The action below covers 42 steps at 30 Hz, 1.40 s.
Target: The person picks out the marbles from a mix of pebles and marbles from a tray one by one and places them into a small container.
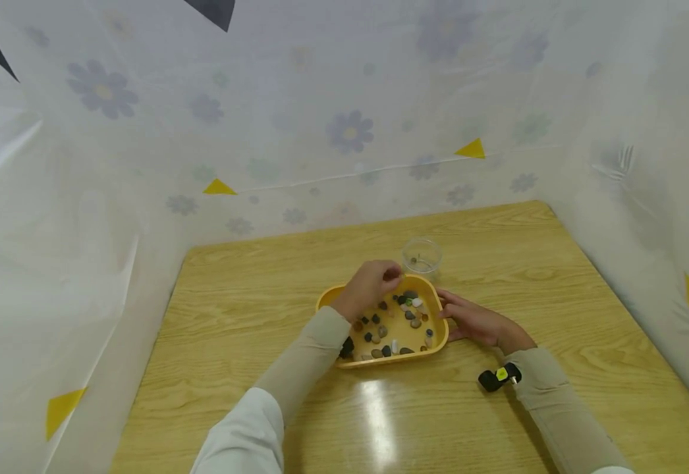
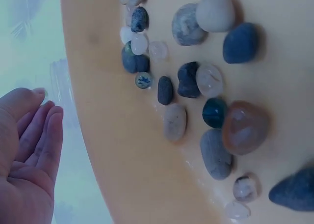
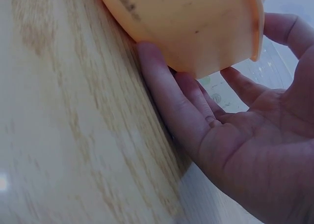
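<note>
An orange-yellow plastic tray (image 1: 438,322) on the table holds many small stones, with a few glassy marbles (image 2: 214,112) among them. My left hand (image 1: 374,283) is over the tray's far rim, beside a small clear cup (image 1: 430,261). Its thumb and index finger pinch a tiny glassy piece (image 2: 45,93), probably a marble, mostly covered by the fingertips. At the tray's right end, my right hand (image 1: 477,322) holds the tray, thumb at the rim and fingers (image 3: 171,103) against the side and underside. Inside the cup lies something small and greenish.
The wooden table (image 1: 244,296) extends around the tray on all sides. White flowered sheeting (image 1: 285,131) hangs behind and at both sides, with yellow tape triangles (image 1: 471,149) on it. A black device with a yellow mark (image 1: 501,375) is strapped to the right wrist.
</note>
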Available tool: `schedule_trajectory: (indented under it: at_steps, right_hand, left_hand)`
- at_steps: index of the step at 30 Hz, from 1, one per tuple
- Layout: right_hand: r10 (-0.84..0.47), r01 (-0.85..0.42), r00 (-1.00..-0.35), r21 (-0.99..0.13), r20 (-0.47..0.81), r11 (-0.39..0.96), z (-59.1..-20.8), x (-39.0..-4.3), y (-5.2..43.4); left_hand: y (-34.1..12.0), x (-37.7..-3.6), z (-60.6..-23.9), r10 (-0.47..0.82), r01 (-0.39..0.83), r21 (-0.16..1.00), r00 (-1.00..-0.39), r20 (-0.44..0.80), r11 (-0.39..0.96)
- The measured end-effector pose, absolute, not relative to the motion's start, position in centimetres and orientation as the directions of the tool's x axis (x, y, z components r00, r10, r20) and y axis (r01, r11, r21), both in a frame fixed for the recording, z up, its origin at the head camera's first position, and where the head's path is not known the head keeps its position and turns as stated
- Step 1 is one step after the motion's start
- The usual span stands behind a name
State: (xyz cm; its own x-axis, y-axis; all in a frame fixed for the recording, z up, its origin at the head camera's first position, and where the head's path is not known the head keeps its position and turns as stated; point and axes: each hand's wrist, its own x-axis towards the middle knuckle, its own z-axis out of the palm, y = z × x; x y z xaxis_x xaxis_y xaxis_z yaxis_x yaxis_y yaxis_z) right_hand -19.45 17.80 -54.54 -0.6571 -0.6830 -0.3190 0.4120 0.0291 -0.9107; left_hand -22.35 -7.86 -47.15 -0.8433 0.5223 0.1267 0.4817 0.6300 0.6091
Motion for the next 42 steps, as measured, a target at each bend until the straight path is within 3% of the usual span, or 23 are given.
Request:
schedule_trajectory:
  at_steps: [11,32,42]
  right_hand:
    - [-0.683,0.404,-0.656,-0.914,-0.323,0.044,-54.4,-19.3,17.5]
    - [-0.697,0.403,-0.649,-0.915,-0.305,0.024,-54.7,-19.4,17.4]
    - [-0.692,0.400,-0.657,-0.916,-0.299,0.016,-54.4,-19.4,17.6]
  left_hand:
    - [-6.2,-23.4,-47.2,0.438,0.490,0.632,-0.863,0.253,0.601]
    - [-5.5,-23.6,-47.9,0.392,0.432,0.636,-0.895,0.213,0.640]
    - [-6.5,-23.1,-47.9,0.413,0.458,0.633,-0.881,0.230,0.624]
